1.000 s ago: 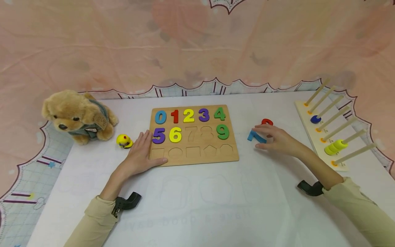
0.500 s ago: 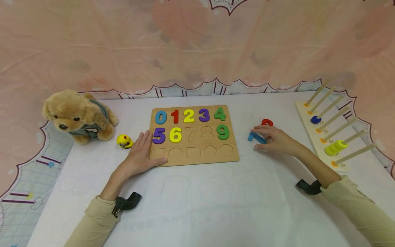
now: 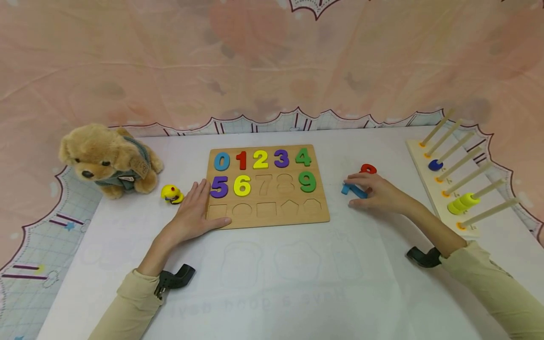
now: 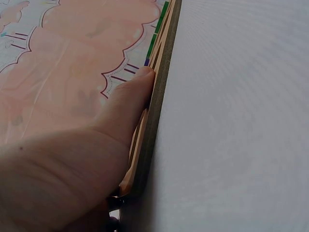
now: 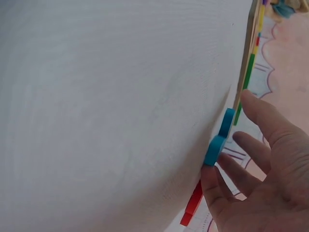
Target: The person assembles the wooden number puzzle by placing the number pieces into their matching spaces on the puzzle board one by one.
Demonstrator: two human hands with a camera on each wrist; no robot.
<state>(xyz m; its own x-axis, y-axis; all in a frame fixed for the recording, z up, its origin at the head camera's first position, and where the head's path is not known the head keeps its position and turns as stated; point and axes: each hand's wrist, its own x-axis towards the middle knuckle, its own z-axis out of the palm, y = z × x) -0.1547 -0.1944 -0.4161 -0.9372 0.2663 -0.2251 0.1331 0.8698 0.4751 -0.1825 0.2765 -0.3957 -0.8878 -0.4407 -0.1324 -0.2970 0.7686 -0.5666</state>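
Note:
My left hand [image 3: 193, 215] lies flat over the left edge of a wooden number puzzle board [image 3: 269, 226], thumb along its lower edge. In the left wrist view the thumb [image 4: 128, 101] presses on the board's rim. The numbers 0 to 6 and a green 9 [image 3: 307, 182] sit on the board; the outlines of 7 and 8 are bare. My right hand [image 3: 378, 194] is over a blue number 7 [image 3: 354, 190] on the table, thumb and fingers spread apart around it. The right wrist view shows the blue piece [image 5: 219, 140] close to the fingers; contact is hard to judge. A red piece [image 3: 368, 168] lies just behind, partly hidden.
A plush dog [image 3: 108, 160] sits at the back left, with a small yellow toy duck [image 3: 172, 194] beside it. At right stands a pegged counting rack [image 3: 444, 196] with yellow and blue rings. A patterned cloth hangs behind the white table.
My right hand has shifted very slightly left and lower around the blue number 7. The left hand stays where it was on the board.

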